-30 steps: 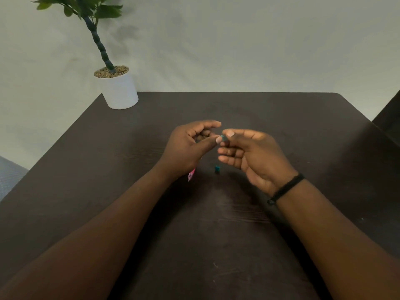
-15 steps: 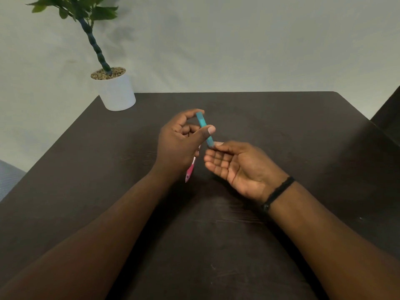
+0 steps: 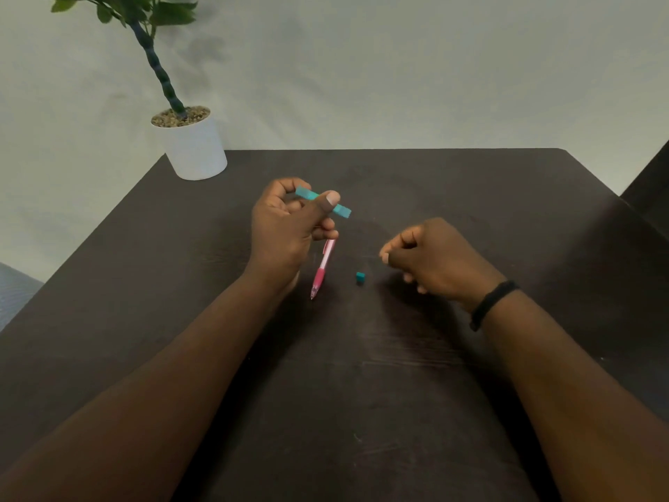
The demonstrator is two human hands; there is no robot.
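Table, dark wood; white plant pot at its far left corner. Left hand is raised, thumb and forefinger pinching teal stick near its middle, both ends free. Right hand sits low, fingers curled; cannot tell if anything is pinched. Pink pen slants out from under the left fingers; held or lying, unclear. 1 teal cube lies on the table between the hands. Judgement: stick light, probably crumbly; pinch gently, close to any intended break.
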